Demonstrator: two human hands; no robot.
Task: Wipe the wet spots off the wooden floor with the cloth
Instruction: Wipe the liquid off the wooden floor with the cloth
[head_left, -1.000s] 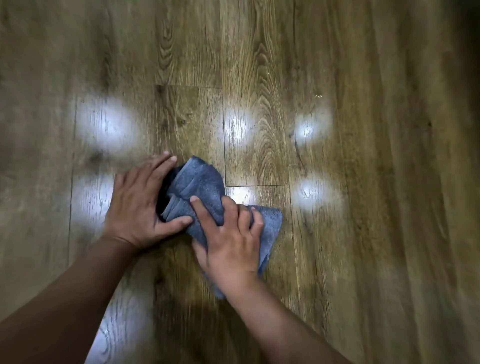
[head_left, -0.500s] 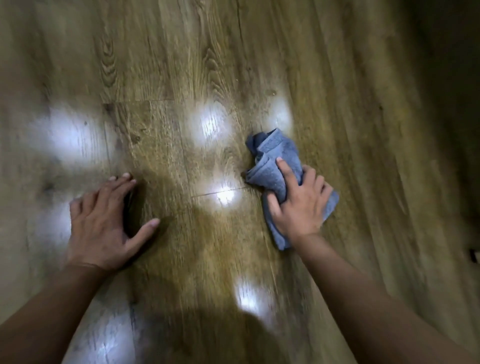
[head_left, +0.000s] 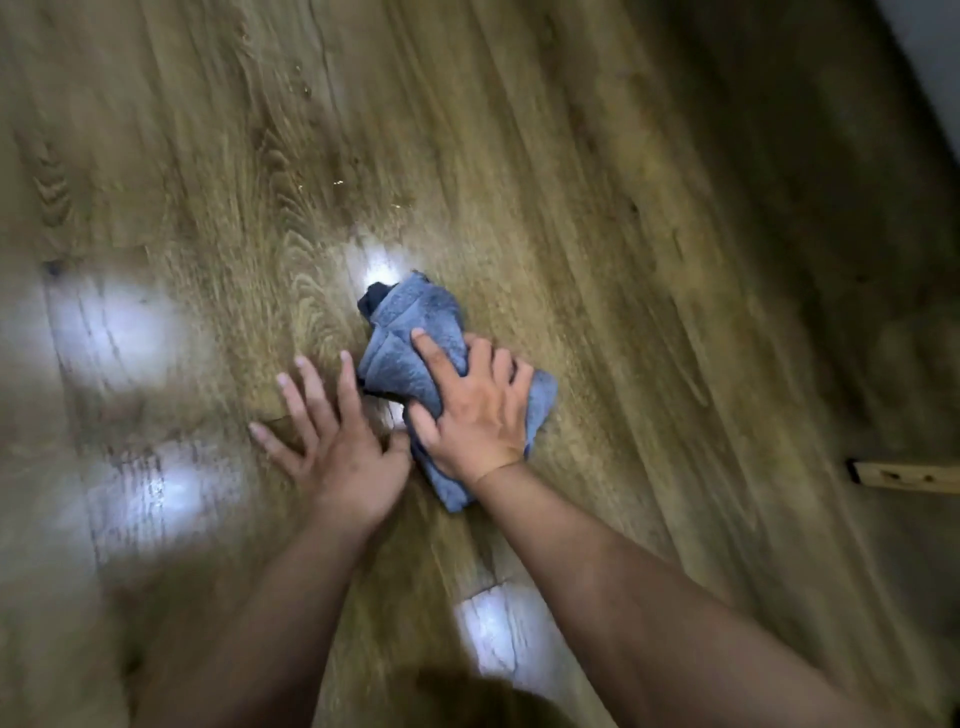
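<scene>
Currently cloth (head_left: 410, 332) is pinned to floor (head_left: 597, 234) under splayed right hand (head_left: 475, 410); left hand (head_left: 343, 447) flat, empty. Soft, bunches easily; best pressed mid-wad.

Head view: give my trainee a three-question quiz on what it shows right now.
1. True or false: the right hand presses the cloth on the floor.
2. The left hand is: A) gripping the cloth, B) spread flat on the floor beside it, C) raised in the air.
3. Name the colour of the cloth.

Key: 1 true; 2 B; 3 blue.
</scene>
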